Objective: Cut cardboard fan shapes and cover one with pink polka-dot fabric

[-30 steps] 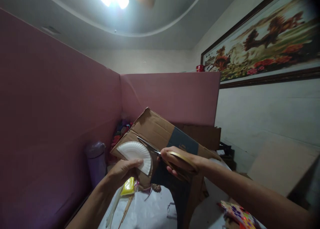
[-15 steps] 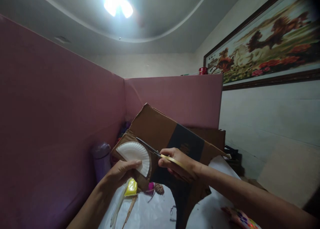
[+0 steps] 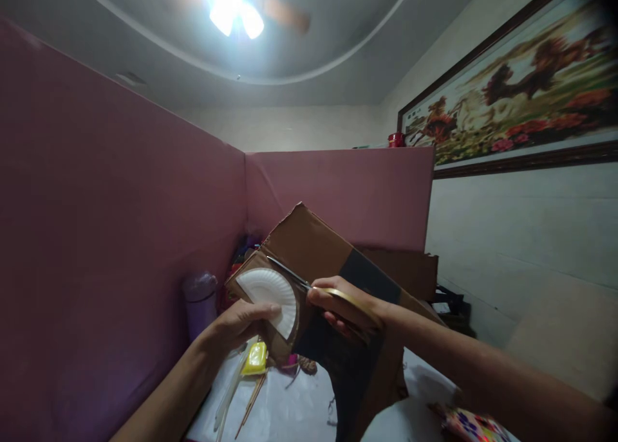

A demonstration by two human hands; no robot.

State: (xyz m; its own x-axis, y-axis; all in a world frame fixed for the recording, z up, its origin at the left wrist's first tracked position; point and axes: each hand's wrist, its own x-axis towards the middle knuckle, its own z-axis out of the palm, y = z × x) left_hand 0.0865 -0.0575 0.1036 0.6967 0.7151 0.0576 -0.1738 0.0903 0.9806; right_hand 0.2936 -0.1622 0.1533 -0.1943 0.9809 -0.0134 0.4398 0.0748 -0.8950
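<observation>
My left hand pinches a white, ridged half-disc, like half a paper plate, flat against a brown cardboard sheet. Its thumb lies on the white piece; the other fingers are hidden behind the cardboard. My right hand grips scissors with yellowish handles. Their blades lie along the cardboard just above and right of the half-disc's curved edge. The cardboard is tilted up, has a dark printed band, and shows a curved cut-out at its lower side.
Below is a white-covered table with a yellow packet, thin wooden sticks and a brown lump. A purple bottle stands by the pink partition. A colourful packet lies at lower right.
The cardboard, with the half-disc, has shifted slightly right and turned a little in view. The scissor blades appear closer together, and both hands keep their hold.
</observation>
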